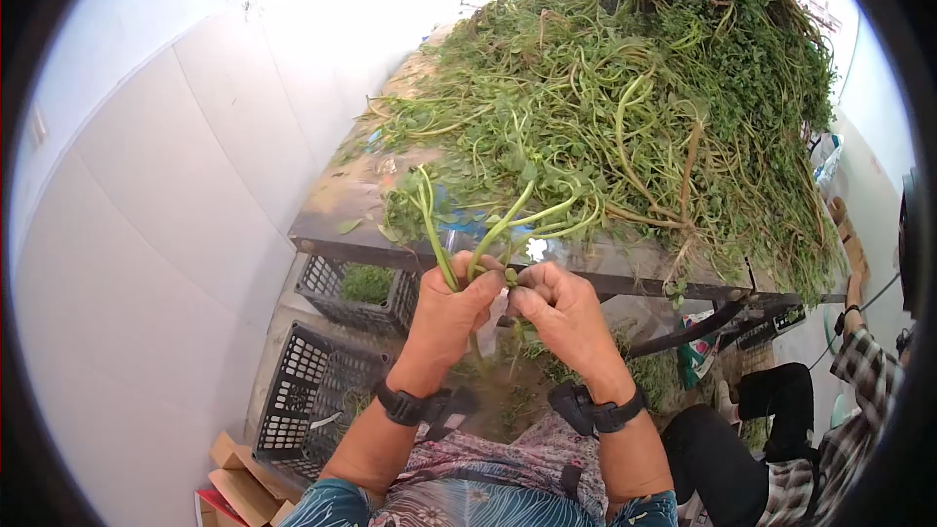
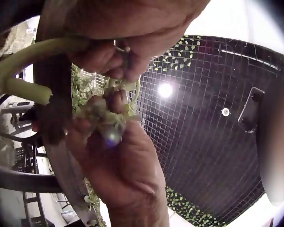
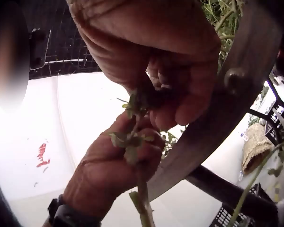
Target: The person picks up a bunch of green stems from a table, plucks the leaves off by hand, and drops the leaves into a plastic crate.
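Observation:
Just off the table's front edge, the left hand (image 1: 451, 310) grips several thick green stems (image 1: 432, 224) that fan upward toward the table. Close beside it, the right hand (image 1: 566, 314) pinches a small leafy part of the plant between thumb and fingers. In the left wrist view the right hand (image 2: 128, 165) faces the left hand (image 2: 132, 42), with small leaves between their fingertips. The right wrist view shows a leafy stem (image 3: 143, 194) running down from the left hand (image 3: 113, 165), while the right hand (image 3: 156, 52) covers its upper end.
A large heap of green plants (image 1: 703, 88) covers much of the table (image 1: 390, 252). Black crates (image 1: 303, 381) stand below at the left, near a cardboard box (image 1: 244, 483). Another person in a checked shirt (image 1: 869, 381) sits at the right. Cut greens lie beneath the table edge.

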